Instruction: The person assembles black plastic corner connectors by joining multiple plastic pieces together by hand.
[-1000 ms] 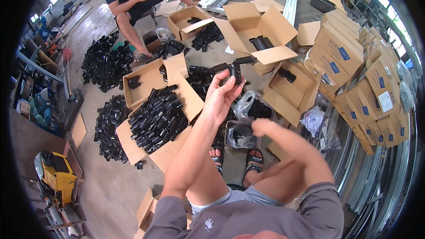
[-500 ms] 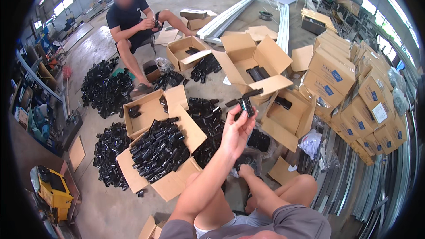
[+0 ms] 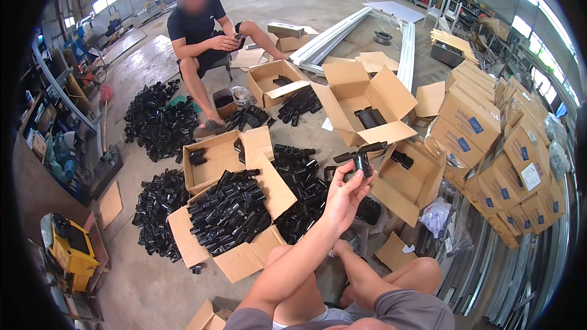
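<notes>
My left hand [image 3: 345,194] is raised over the floor work area, its fingers closed around a glossy black part with a lever-like arm [image 3: 361,157]. It looks like a handle fitting, but its exact kind is unclear. Lower down, my right hand [image 3: 340,247] is beside a clear plastic bag [image 3: 358,238], partly behind my left forearm; its fingers are hidden. Small black pieces [image 3: 369,211] lie in a bag just beyond. To the left, an open carton [image 3: 247,260] is heaped with similar black parts [image 3: 227,211], and a loose pile [image 3: 299,189] lies beside it.
Across from me a seated person [image 3: 199,30] handles a small item near more black piles [image 3: 160,119]. Open cartons [image 3: 406,186] stand ahead and right. Stacked closed boxes [image 3: 468,119] and long metal profiles [image 3: 489,275] line the right side. A yellow machine [image 3: 72,253] stands at left.
The whole view has shifted, so the scene sits further right and slightly lower. My left hand still holds the black part up. My right hand is more covered by the left forearm.
</notes>
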A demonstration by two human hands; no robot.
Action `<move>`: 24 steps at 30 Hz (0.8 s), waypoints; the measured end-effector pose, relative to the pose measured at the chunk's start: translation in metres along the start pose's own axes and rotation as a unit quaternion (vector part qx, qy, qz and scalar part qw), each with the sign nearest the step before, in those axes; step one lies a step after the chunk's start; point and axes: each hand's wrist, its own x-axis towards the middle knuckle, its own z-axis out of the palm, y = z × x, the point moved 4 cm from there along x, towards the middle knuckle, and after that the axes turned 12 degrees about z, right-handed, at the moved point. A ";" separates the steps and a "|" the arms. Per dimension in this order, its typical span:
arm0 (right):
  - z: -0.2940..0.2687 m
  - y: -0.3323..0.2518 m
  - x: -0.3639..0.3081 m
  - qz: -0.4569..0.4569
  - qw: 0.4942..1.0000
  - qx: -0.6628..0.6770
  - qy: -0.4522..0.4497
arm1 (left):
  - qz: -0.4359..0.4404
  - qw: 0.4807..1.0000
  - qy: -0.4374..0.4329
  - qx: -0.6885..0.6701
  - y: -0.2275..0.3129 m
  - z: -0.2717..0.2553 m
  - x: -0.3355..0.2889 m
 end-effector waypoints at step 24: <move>0.007 0.005 0.006 0.002 1.000 -0.003 0.011 | 0.000 0.999 -0.008 0.032 -0.013 0.004 0.002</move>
